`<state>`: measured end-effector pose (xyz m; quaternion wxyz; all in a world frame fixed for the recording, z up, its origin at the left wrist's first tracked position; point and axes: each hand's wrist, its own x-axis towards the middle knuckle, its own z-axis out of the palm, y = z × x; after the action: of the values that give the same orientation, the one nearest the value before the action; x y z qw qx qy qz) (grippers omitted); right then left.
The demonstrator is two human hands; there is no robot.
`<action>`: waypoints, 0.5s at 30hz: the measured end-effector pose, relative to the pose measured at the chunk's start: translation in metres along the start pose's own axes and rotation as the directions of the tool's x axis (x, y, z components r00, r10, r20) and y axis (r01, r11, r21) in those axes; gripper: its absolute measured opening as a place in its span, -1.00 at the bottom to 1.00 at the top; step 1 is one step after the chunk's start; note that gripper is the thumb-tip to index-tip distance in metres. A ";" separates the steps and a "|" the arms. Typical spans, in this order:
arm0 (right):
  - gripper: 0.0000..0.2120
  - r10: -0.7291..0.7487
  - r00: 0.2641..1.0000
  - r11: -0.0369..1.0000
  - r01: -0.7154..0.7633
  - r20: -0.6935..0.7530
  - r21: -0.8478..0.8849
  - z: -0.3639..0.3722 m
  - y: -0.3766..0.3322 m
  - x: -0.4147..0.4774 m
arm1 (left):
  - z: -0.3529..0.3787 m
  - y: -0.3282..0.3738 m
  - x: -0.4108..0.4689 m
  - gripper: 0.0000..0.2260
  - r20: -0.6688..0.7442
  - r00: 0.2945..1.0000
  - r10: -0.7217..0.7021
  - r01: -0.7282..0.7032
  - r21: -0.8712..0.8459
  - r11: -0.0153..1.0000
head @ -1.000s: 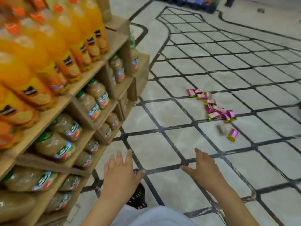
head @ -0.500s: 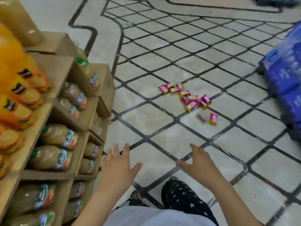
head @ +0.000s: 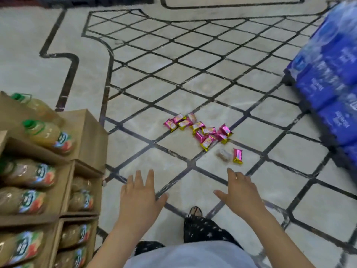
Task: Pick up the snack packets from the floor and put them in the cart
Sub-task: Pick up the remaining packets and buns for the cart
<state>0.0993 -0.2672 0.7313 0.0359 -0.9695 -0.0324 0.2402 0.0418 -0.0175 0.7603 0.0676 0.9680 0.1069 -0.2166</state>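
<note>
Several pink and gold snack packets (head: 201, 130) lie scattered in a loose cluster on the tiled floor ahead of me. One pink packet (head: 237, 156) lies apart at the near right, beside a clear-wrapped brownish packet (head: 223, 155). My left hand (head: 140, 198) hovers palm down with fingers spread, short of the packets. My right hand (head: 240, 192) is also held out flat, its fingertips just below the lone pink packet. Both hands hold nothing. No cart is in view.
Cardboard shelves (head: 90, 132) of juice bottles (head: 48, 135) stand close on my left. Stacked blue shrink-wrapped packs (head: 328, 74) sit on the floor at the right. My sandalled foot (head: 195, 211) steps forward between my hands.
I have walked forward and turned right; the packets are nearer and the blue packs have come into view. Both hands stay spread and hold nothing.
</note>
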 end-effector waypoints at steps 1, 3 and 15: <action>-0.21 -0.010 1.000 1.000 0.010 0.009 -0.020 -0.010 0.006 0.016 | -0.009 0.010 0.013 -0.26 -0.003 1.000 -0.002 0.002 -0.003 1.000; -0.22 -0.017 1.000 0.999 0.018 0.021 -0.035 -0.027 0.017 0.045 | -0.019 0.022 0.035 -0.27 -0.008 1.000 -0.010 0.010 0.000 1.000; -0.29 0.062 0.980 0.990 -0.084 0.189 0.110 -0.063 0.006 0.213 | -0.049 0.015 0.186 -0.24 0.164 0.981 -0.107 0.112 -0.022 0.993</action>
<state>0.3167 -0.2596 0.6881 0.0808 -0.9397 0.0142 0.3321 0.2297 0.0095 0.7242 0.0792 0.9386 0.1576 -0.2966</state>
